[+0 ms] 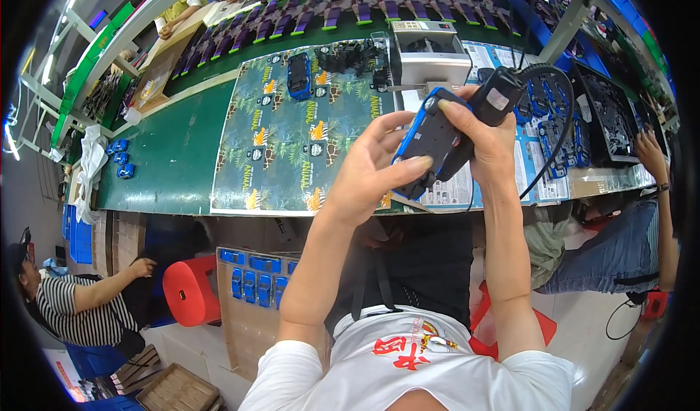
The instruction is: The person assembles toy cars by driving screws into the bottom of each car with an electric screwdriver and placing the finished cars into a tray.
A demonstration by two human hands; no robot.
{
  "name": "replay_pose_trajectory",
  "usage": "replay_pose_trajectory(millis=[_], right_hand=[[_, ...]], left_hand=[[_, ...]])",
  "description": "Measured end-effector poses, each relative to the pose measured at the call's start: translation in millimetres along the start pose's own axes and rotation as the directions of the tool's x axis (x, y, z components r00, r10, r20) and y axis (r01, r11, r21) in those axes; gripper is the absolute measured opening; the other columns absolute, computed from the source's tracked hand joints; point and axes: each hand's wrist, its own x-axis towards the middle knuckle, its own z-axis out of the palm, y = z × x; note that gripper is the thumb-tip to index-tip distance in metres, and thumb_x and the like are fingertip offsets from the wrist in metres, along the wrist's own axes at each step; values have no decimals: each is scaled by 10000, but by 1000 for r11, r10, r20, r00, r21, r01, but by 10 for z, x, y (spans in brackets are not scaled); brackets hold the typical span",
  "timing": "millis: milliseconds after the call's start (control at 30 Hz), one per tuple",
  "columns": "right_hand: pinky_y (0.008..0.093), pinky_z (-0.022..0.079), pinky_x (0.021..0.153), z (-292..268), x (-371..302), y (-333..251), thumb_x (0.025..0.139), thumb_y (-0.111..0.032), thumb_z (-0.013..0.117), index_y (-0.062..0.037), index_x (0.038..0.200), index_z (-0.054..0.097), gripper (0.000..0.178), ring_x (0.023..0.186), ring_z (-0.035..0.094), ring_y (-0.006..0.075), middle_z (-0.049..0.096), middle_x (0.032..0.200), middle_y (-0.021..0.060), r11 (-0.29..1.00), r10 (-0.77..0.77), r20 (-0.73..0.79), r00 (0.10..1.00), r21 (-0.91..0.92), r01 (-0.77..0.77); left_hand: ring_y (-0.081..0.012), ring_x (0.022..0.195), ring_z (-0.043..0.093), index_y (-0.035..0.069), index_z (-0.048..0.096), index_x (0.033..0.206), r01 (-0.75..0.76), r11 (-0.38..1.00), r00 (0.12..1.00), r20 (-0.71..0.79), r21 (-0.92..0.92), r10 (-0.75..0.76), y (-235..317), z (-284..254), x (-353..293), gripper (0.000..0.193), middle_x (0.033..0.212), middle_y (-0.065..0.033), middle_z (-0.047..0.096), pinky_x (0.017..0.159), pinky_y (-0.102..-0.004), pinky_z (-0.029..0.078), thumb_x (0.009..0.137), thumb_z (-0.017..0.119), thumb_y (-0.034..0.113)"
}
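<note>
In front of me a blue toy car (432, 132) is tilted with its black underside showing. My left hand (370, 167) grips it at the left side, thumb pressed on the underside. My right hand (487, 140) has its thumb on the car's upper end. That same hand is closed round a black electric screwdriver (502, 90), whose cord loops off to the right. The screwdriver's tip is hidden behind the car and fingers. On the patterned mat (281, 159) beyond lie a blue car body (298, 77) and a heap of small black parts (351, 58).
A white screw feeder box (432, 62) stands just behind my hands. Several blue cars (561, 137) and a black tray (609, 115) are at the right, near a co-worker's hand (649, 148). Purple pieces line the conveyor (332, 17). A cardboard tray (240, 323) of blue bodies sits below the bench.
</note>
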Motion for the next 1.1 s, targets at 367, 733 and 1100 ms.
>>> replay_pose_trajectory(millis=[367,733,1100], right_hand=[[202,437,531,-115,-97,117,757,-182,857,-46,903,675,270,643,611,71,683,776,25,999,14,-77,997,52,-9],[227,472,584,-114,-112,82,753,-170,851,-49,906,654,277,670,622,88,676,793,28,995,53,-8,999,80,-52],[298,415,555,-166,-351,-225,1023,-375,487,-53,1017,542,327,503,469,113,516,873,69,856,-336,73,939,440,272]], left_hand=[[-20,588,369,41,519,663,-233,846,933,-135,480,333,-434,-77,-231,368,610,55,472,487,-220,278,883,768,199],[-102,667,559,3,583,994,-91,976,991,-79,199,109,-467,-75,-224,467,851,-60,610,581,-261,452,967,560,469],[-239,813,662,67,560,1240,84,816,957,-184,-572,-226,-502,-198,-314,594,952,-115,641,715,-418,561,1022,331,570]])
